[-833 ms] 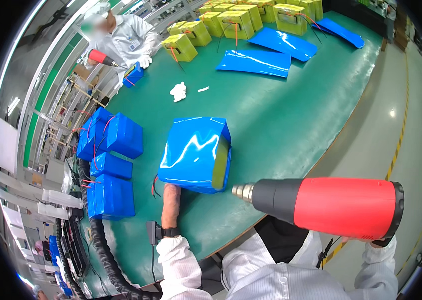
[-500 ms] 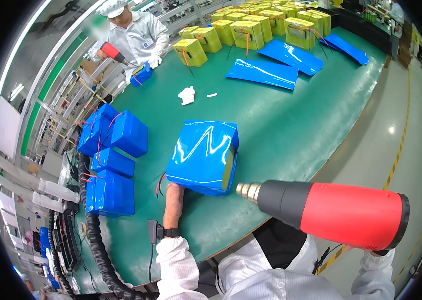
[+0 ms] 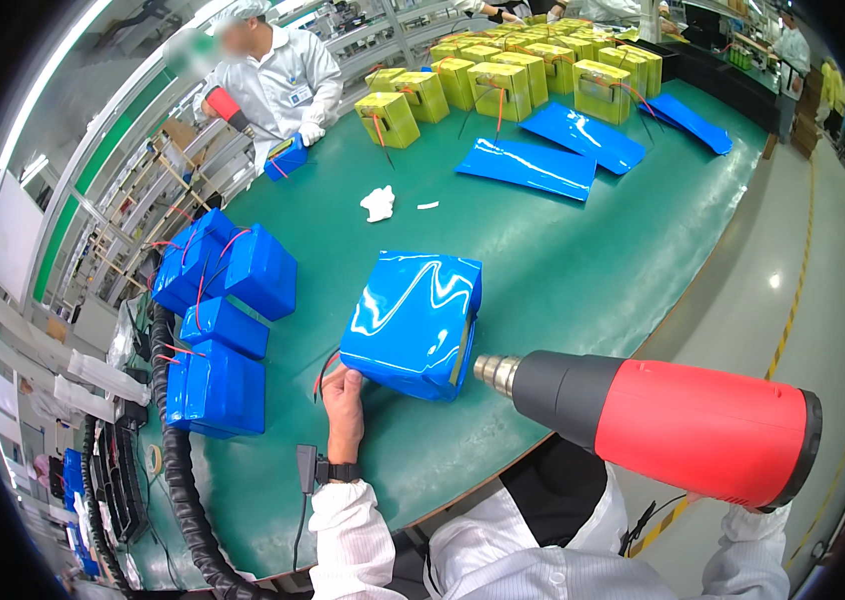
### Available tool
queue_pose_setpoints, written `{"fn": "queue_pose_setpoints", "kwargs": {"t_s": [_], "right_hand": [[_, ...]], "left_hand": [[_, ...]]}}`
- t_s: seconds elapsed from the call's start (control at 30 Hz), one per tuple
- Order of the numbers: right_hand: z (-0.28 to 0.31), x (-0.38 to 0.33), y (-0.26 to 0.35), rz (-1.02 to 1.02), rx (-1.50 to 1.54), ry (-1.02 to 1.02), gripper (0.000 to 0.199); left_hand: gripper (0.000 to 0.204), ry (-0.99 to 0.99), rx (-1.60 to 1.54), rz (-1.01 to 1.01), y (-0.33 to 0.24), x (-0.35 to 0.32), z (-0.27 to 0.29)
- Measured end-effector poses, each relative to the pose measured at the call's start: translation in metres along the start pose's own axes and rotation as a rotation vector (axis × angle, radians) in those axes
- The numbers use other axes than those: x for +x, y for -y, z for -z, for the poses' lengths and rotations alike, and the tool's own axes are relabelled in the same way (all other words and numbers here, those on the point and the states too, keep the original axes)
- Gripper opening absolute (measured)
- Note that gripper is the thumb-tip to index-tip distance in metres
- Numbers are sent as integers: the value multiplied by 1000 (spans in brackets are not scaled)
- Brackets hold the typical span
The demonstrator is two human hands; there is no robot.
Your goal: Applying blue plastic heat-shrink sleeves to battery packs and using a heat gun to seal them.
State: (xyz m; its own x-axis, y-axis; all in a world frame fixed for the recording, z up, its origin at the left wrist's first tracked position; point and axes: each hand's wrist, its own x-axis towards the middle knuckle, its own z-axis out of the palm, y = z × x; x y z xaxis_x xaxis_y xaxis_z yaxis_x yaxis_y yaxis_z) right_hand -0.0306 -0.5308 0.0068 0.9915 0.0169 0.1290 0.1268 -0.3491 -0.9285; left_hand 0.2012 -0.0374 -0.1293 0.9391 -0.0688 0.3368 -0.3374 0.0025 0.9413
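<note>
A battery pack [image 3: 410, 318] in glossy blue shrink wrap sits on the green table in front of me. A narrow yellowish strip shows at its right side, where the wrap's edge stands loose. My left hand [image 3: 345, 405] is closed at the near left corner of the pack, beside its red and black wires [image 3: 324, 375]; the fingertips are partly hidden there. In my right hand [image 3: 728, 503], mostly covered by the tool, is a red and black heat gun [image 3: 698, 425]. Its metal nozzle points left at the pack's right side, a small gap away.
Several blue-wrapped packs [image 3: 228, 385] stand to the left beside a black corrugated hose [image 3: 179, 480]. Yellow packs [image 3: 390, 120] fill the far end, near flat blue wrap sleeves [image 3: 528, 170]. Crumpled white scrap [image 3: 378, 204] lies mid-table. Across, a co-worker [image 3: 283, 80] holds another heat gun.
The yellowish opening on the pack's right side looks narrower. My left hand has turned slightly, showing more of its fingers. The heat gun stays close to the pack, and the whole view has shifted slightly.
</note>
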Motion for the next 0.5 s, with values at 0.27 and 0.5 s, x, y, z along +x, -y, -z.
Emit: {"fn": "queue_pose_setpoints", "kwargs": {"t_s": [0.27, 0.5], "right_hand": [[8, 19, -10, 95, -103, 54, 46], [-4, 48, 10, 43, 161, -19, 31]], "left_hand": [[45, 31, 16, -5, 3, -2, 2], [50, -72, -73, 5, -10, 2, -19]]}}
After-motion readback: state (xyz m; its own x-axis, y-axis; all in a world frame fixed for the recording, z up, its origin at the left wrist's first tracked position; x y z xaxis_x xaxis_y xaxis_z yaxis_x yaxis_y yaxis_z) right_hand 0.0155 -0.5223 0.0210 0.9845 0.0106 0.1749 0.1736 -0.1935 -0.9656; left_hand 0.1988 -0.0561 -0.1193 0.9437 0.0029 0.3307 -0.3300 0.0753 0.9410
